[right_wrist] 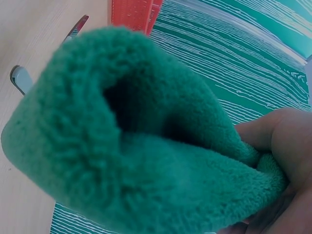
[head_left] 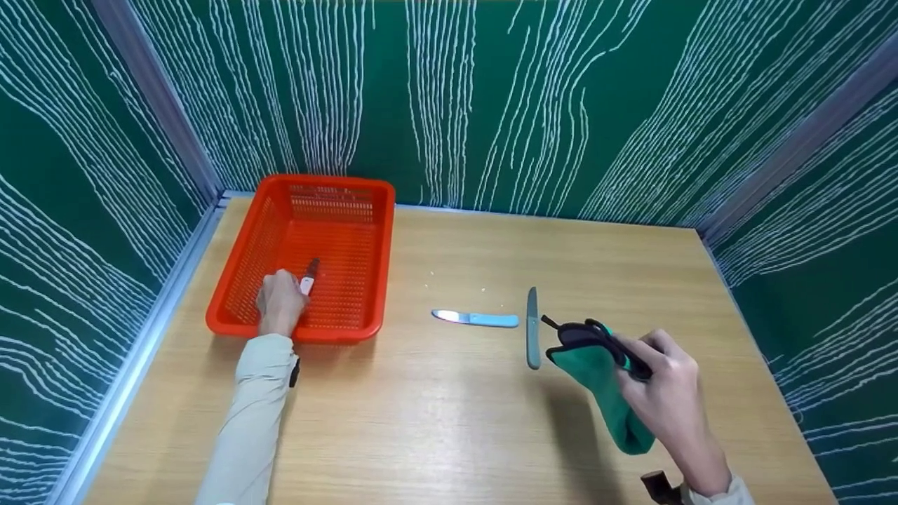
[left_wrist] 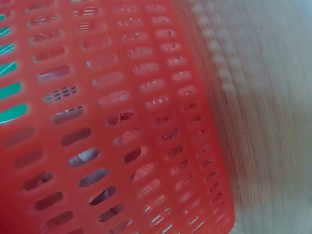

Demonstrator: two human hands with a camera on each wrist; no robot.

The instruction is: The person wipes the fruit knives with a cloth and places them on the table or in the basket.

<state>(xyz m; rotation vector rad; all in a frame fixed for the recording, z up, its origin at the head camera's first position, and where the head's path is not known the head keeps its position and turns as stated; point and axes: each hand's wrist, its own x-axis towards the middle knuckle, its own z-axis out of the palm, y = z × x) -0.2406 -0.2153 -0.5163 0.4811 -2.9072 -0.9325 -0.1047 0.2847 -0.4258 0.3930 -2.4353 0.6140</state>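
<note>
My left hand (head_left: 280,301) reaches into the red basket (head_left: 384,280), fingers curled at the white handle of a small knife (head_left: 307,282). The knife's dark blade points to the back of the basket, and the hand hides the handle's lower end. In the left wrist view the slotted basket wall (left_wrist: 161,117) covers most of that hand. Raised over the table, my right hand (head_left: 666,393) pinches a green plush cloth (head_left: 614,407) by its dark upper part, where a thin black strip sticks out. The cloth hangs down, folded, with a hollow showing in the right wrist view.
A light blue-handled knife (head_left: 484,320) lies crosswise on the wooden table (head_left: 435,421). Beside its handle end lies a grey-green-handled knife (head_left: 533,337), pointing away. Small white crumbs dot the tabletop. Green panels (head_left: 386,105) with white wavy lines enclose the back and sides.
</note>
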